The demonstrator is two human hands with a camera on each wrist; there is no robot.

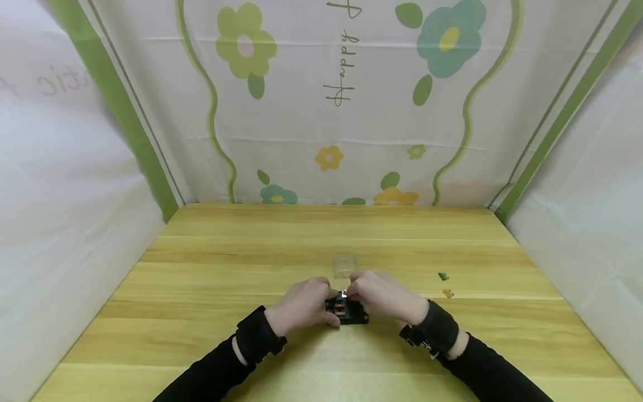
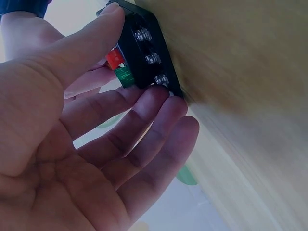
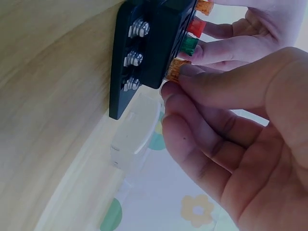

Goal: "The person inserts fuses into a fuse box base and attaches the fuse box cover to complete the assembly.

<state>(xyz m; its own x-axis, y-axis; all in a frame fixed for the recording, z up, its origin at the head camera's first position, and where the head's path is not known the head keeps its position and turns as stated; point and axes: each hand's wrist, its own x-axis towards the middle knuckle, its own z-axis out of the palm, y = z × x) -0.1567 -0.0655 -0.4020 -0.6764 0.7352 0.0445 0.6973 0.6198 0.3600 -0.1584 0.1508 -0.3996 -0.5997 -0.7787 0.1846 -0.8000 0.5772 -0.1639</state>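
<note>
A black fuse block with silver screw terminals lies on the table between the hands. My left hand holds it, thumb on the near edge and fingers at the far side. Pinched between thumb and index finger of my right hand is an orange blade fuse, at the block's end slot. Beside it in the row sit a green fuse, a red fuse and another orange fuse. The left wrist view shows the red and green ones past the left thumb.
A clear plastic cover stands just behind the block. Off to the right on the wooden table lie a loose green fuse and a loose orange fuse. White flowered cloth walls the back and sides.
</note>
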